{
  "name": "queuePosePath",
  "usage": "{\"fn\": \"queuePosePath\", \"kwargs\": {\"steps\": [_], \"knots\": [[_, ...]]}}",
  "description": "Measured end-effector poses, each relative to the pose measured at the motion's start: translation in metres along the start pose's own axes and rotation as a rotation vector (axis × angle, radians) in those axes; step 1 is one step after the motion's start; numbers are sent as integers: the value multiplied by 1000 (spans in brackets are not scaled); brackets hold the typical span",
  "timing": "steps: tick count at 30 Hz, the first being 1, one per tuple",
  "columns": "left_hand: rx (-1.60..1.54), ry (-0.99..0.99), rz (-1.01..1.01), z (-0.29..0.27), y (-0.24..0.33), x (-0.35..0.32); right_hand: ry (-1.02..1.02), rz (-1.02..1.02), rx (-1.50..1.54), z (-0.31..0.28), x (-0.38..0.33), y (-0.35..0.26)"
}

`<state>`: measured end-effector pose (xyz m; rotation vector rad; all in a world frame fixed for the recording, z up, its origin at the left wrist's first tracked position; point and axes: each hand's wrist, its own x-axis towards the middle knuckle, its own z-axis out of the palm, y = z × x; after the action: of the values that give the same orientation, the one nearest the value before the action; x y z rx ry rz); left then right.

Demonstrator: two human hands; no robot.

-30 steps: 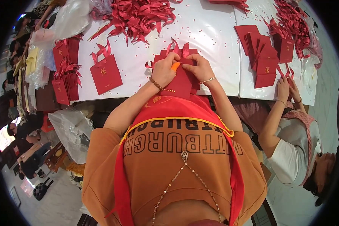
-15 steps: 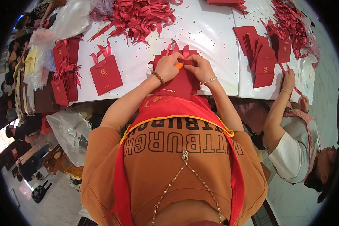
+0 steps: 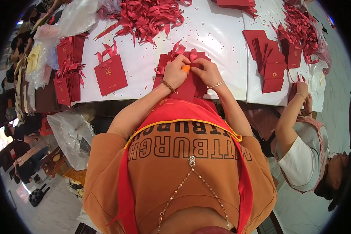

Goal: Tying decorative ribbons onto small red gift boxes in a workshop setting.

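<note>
Nearest, both hands have drawn together over the red paper gift bag lying flat at the table's near edge. The left hand pinches its ribbon handle, and the right hand, apart a second ago, now presses beside an orange fingertip cover. Beyond lies the loose red ribbon pile.

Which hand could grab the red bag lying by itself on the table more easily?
The left hand, probably. The lone bag lies on the person's left side, nearer that hand. The right hand would have to cross over the left hand and the bags both hands hold.
</note>
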<state>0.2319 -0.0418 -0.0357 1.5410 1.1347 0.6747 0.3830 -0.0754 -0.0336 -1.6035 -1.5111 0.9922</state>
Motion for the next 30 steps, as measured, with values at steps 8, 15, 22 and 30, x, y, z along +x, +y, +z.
{"fn": "queuePosePath", "kwargs": {"steps": [8, 15, 22, 30], "knots": [[257, 105, 161, 1, 14, -11, -59, -17, -140, -1, -2, -11], [344, 142, 244, 2, 18, -18, 61, -151, -244, 6, -9, -16], [183, -18, 161, -14, 22, -11, -38, -87, -235, 4, -7, -19], [885, -197, 316, -50, 34, -5, -57, -272, -188, 12, -4, -21]]}}
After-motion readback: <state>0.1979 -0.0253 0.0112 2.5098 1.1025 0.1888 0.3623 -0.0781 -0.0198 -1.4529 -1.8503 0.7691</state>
